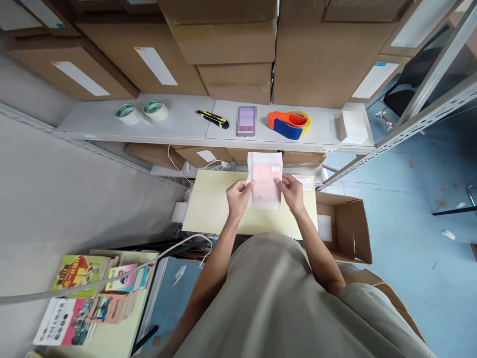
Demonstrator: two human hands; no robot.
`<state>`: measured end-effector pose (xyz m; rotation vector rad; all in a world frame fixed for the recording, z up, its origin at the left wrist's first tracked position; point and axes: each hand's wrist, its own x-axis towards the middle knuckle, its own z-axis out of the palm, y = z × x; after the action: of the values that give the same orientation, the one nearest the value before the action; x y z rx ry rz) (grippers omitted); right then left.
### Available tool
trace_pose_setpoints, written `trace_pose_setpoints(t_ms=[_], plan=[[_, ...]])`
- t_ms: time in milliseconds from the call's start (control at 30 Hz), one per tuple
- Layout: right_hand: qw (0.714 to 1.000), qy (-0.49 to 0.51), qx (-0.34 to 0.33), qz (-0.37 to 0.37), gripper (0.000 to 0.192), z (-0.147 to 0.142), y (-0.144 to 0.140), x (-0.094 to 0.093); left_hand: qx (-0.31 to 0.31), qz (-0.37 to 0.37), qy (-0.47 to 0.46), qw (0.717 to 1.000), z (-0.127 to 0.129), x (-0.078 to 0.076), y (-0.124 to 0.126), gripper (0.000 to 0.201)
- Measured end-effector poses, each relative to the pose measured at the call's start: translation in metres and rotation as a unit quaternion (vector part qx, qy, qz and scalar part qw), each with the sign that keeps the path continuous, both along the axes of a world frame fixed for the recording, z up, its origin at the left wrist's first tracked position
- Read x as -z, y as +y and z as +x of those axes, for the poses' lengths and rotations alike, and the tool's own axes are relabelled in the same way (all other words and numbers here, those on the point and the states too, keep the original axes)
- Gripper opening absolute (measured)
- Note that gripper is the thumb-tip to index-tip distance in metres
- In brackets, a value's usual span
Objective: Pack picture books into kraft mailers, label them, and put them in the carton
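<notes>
Translucent pouch (265, 180), already loaded with pink item (266, 188), pinched in fingers (280, 184) of left hand (238, 198) and right hand (292, 192); unclear whether sealed.

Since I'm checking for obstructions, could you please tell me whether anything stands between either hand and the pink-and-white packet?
Nothing visible does: the left hand and the right hand both hold the pink-and-white packet directly, one at each side, over the pale yellow tabletop.

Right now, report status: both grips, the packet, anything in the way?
Left grip and right grip on packet, opposite sides. Packet held over table. Possible obstacle: shelf beyond.
</notes>
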<state>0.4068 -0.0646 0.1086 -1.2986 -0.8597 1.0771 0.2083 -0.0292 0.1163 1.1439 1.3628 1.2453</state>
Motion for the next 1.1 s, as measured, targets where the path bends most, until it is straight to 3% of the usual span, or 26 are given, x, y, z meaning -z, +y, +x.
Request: trace_pose_setpoints(t_ms=[133, 300, 467, 567, 667, 733, 833, 900, 1000, 1100], plan=[[1.0, -0.01, -0.001, 0.009, 0.065, 0.001, -0.004, -0.003, -0.004, 0.003, -0.007, 1.0, -0.002, -0.004, -0.001, 0.047], [0.99, -0.106, 0.091, 0.029, 0.056, -0.013, -0.025, -0.027, -0.036, 0.069, 0.032, 0.996, 0.002, -0.02, -0.016, 0.037], [0.999, -0.02, 0.015, 0.041, 0.067, -0.052, -0.037, -0.049, 0.046, 0.204, 0.147, 0.967, 0.015, -0.038, -0.039, 0.021], [0.999, 0.016, 0.033, 0.035, 0.066, -0.058, -0.028, -0.048, 0.096, 0.234, 0.248, 0.935, 0.025, -0.043, -0.052, 0.025], [0.998, 0.042, 0.054, 0.008, 0.059, -0.04, -0.016, -0.042, 0.178, 0.219, 0.306, 0.909, 0.025, -0.051, -0.06, 0.044], [0.996, 0.075, 0.036, -0.01, 0.059, -0.024, -0.011, -0.037, 0.2, 0.208, 0.287, 0.913, 0.015, -0.058, -0.057, 0.05], [0.988, 0.146, -0.028, -0.03, 0.058, -0.008, -0.009, -0.031, 0.098, 0.159, 0.192, 0.963, -0.013, -0.064, -0.038, 0.058], [0.977, 0.203, -0.059, -0.037, 0.055, -0.005, -0.01, -0.028, 0.078, 0.069, 0.085, 0.991, -0.032, -0.064, -0.023, 0.069], [0.963, 0.255, -0.071, -0.053, 0.052, -0.009, -0.011, -0.022, 0.116, -0.052, -0.033, 0.991, -0.049, -0.059, -0.01, 0.071], [0.958, 0.268, -0.073, -0.066, 0.046, -0.015, -0.01, -0.017, 0.088, -0.071, -0.055, 0.992, -0.053, -0.054, -0.008, 0.064]])
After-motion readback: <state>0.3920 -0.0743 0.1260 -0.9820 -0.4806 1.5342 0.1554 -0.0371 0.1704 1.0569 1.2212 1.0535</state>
